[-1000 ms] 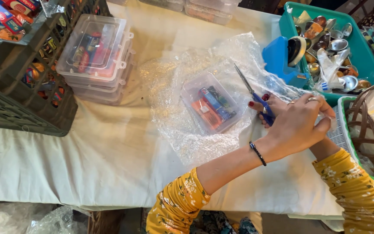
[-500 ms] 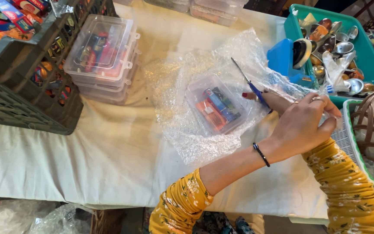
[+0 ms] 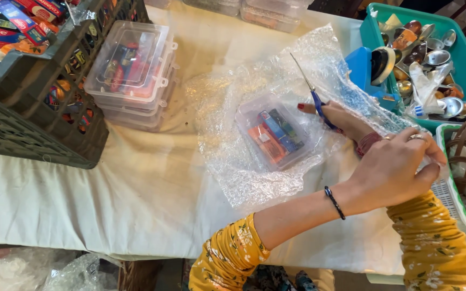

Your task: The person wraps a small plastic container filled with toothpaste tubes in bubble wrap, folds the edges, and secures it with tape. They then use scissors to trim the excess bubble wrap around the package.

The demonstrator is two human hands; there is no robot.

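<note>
A big sheet of clear bubble wrap (image 3: 254,134) lies spread on the bench (image 3: 136,199), which has a cream cloth on it. The wrap is crinkly and shiny, with lots of tiny bubbles. A small clear plastic box (image 3: 277,132) sits in the middle of it, and you can see red, orange and blue things inside.

The right hand (image 3: 346,119) holds blue-handled scissors (image 3: 314,94). The blades are thin and point to the far side, up over the wrap. The left hand (image 3: 397,167) is crossed over the right arm. Its fingers are closed on the right edge of the wrap.

To the left stands a stack of clear boxes (image 3: 133,70), just beside a dark green crate (image 3: 39,118). On the far right is a teal tray (image 3: 459,59) full of shiny metal bits.
</note>
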